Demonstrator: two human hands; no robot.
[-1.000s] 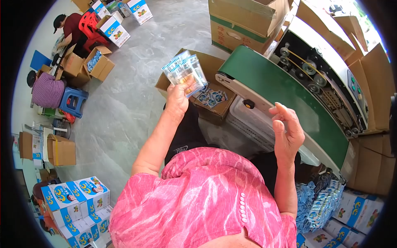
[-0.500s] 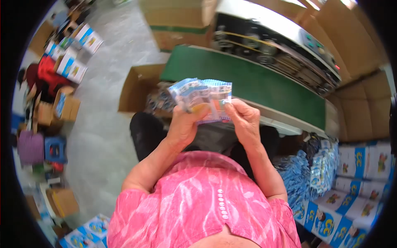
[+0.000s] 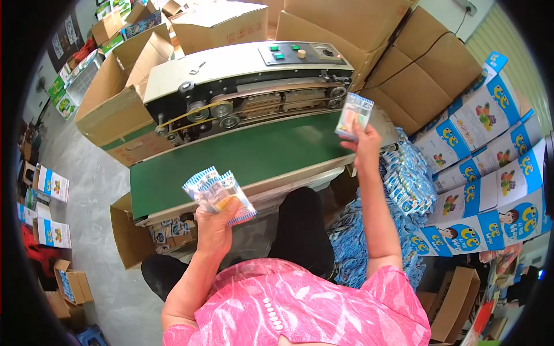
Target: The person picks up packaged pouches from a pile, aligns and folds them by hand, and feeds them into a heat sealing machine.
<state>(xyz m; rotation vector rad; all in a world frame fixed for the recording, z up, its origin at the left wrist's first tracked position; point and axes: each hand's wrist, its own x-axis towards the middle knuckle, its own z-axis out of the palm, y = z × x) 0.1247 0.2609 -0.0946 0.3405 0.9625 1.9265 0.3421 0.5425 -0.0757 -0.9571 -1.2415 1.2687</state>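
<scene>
My left hand (image 3: 213, 230) is closed on a small fan of blue-edged plastic packets (image 3: 214, 187), thumb on top, over the front edge of the green conveyor belt (image 3: 259, 150). Out to the right, my right hand (image 3: 367, 147) pinches a single packet (image 3: 354, 112) by its lower part. That packet is held upright near the right end of a band sealing machine (image 3: 254, 86), whose belts and pulleys face me. Whether it touches the machine I cannot tell.
An open carton (image 3: 128, 230) with packets inside stands below the belt's left end. Blue packets (image 3: 407, 179) are stacked to the right, beside printed cartons (image 3: 473, 196). Brown cardboard boxes (image 3: 222, 20) stand behind the machine.
My hands have moved apart: the right has carried one packet away to the right, while the left keeps the others. The view has swung right, bringing the whole machine into sight.
</scene>
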